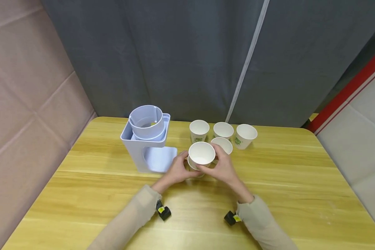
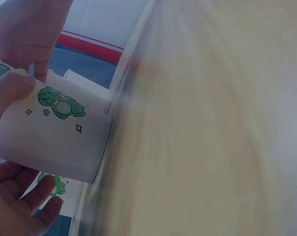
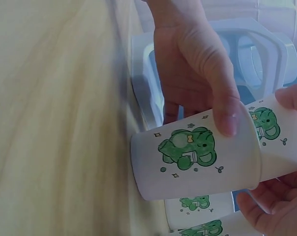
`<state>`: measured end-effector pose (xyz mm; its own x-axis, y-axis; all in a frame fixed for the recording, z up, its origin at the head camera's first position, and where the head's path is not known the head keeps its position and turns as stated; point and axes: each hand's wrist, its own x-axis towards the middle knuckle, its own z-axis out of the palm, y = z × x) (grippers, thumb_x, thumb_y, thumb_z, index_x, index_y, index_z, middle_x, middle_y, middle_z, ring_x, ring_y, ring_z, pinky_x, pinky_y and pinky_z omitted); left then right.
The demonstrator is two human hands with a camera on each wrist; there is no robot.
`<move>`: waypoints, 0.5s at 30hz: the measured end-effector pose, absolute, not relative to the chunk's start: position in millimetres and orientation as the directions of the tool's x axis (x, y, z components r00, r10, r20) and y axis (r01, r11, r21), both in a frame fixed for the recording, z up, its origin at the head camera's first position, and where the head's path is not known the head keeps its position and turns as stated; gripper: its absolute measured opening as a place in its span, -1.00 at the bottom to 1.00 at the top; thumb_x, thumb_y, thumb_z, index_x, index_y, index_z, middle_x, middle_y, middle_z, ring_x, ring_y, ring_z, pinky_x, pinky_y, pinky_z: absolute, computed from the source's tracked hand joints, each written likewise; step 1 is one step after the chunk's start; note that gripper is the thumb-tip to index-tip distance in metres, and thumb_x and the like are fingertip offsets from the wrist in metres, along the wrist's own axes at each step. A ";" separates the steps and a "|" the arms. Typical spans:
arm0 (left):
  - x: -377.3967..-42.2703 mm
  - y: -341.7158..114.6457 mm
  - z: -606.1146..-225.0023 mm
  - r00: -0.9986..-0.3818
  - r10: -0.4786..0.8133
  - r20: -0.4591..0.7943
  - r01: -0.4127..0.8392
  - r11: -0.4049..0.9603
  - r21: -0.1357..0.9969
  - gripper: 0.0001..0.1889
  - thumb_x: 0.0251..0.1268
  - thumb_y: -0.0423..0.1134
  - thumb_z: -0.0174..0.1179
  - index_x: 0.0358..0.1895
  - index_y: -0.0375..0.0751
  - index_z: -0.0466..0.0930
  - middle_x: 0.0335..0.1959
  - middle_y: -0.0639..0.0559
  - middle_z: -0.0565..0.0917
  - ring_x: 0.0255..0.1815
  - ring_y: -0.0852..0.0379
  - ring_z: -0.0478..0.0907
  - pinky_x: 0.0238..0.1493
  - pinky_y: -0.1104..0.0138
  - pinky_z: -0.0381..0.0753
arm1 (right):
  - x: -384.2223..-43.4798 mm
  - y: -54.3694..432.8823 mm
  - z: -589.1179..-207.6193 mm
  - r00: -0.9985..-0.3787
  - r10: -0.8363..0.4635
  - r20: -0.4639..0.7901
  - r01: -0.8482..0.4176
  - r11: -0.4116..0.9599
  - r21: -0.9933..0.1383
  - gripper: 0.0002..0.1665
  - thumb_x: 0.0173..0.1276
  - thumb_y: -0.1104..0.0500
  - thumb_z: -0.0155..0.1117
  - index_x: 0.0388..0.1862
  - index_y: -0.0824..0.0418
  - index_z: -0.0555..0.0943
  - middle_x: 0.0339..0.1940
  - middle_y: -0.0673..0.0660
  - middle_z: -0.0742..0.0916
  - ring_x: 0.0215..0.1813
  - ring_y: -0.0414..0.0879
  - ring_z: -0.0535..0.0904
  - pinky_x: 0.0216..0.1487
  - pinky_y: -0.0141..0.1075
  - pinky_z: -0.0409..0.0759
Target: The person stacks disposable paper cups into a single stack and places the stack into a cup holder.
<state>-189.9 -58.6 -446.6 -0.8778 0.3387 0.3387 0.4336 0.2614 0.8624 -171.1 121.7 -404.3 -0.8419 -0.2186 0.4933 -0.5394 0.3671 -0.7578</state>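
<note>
Both hands are at two white paper cups in front of the other cups. My left hand point(image 1: 178, 169) holds the lower paper cup point(image 3: 183, 182), which stands on the table and carries a printed green bear; the thumb lies along its side near the rim. My right hand point(image 1: 222, 169) grips the upper paper cup point(image 1: 201, 153), thumb on the near side and fingers round the far side. That upper cup is upright, its base overlapping the lower cup's rim in the right wrist view.
Close behind stand several more paper cups: one behind the right hand point(image 1: 222, 143), and a back row of a left cup point(image 1: 199, 128), a middle cup point(image 1: 223, 129) and a right cup point(image 1: 246, 133). A pale blue plastic dispenser-like stand point(image 1: 134, 149) is on the left of the wooden table point(image 1: 300, 173).
</note>
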 end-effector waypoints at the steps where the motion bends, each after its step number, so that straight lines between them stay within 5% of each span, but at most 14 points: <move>1: -189.8 -58.4 -446.6 -0.879 0.338 0.336 0.430 0.256 0.866 -0.34 -0.26 -0.30 0.53 0.05 -0.37 0.51 -0.08 -0.19 0.58 -0.07 0.00 0.48 -0.08 0.21 0.55 | -170.9 121.7 -405.6 -0.840 -0.219 0.496 -0.542 0.374 -0.753 -0.15 -0.25 0.31 0.61 0.11 0.41 0.45 -0.03 0.28 0.61 -0.07 0.05 0.53 -0.21 -0.21 0.58; 7: -190.1 -58.6 -447.2 -0.882 0.335 0.331 0.429 0.281 0.859 -0.34 -0.26 -0.31 0.52 0.06 -0.39 0.50 -0.06 -0.20 0.57 -0.03 -0.02 0.49 -0.04 0.24 0.54 | -169.0 121.6 -408.8 -0.849 -0.221 0.480 -0.528 0.419 -0.739 -0.19 -0.20 0.26 0.60 0.10 0.38 0.47 -0.06 0.23 0.60 -0.07 0.02 0.52 -0.18 -0.32 0.57; 15: -190.3 -59.4 -447.4 -0.878 0.338 0.340 0.443 0.303 0.843 -0.28 -0.31 -0.34 0.51 0.09 -0.45 0.46 -0.04 -0.25 0.57 0.01 -0.09 0.50 0.07 0.15 0.49 | -168.7 121.7 -413.0 -0.833 -0.239 0.499 -0.551 0.447 -0.705 -0.17 -0.19 0.18 0.60 0.10 0.37 0.46 -0.07 0.23 0.60 -0.07 0.03 0.51 -0.20 -0.12 0.56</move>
